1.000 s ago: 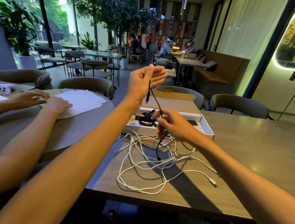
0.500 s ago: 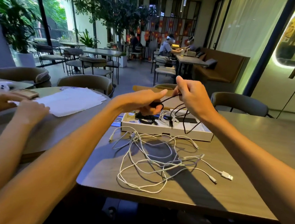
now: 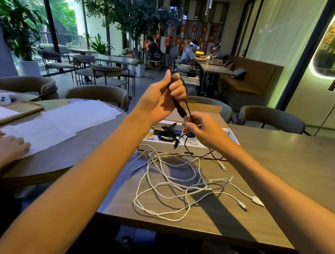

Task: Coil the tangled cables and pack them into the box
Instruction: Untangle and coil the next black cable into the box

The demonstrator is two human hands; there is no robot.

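black cable (image 3: 179,109) | diagonal, plug down-right | left hand (image 3: 160,100) grips, right hand (image 3: 206,134) pinches

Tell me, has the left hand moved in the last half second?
Yes. The left hand has gone up: it was low, just over the box, and now grips the black cable well above it.

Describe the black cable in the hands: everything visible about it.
The black cable is thin and looks rubber-coated. The left hand grips it raised above the box, a long black plug with a silver tip pointing down from the fist and a loop arching over the fingers. The right hand pinches the strand just below that plug. From there it hangs slack into the box, a second small plug dangling near the front wall, and a loop spills onto the table.
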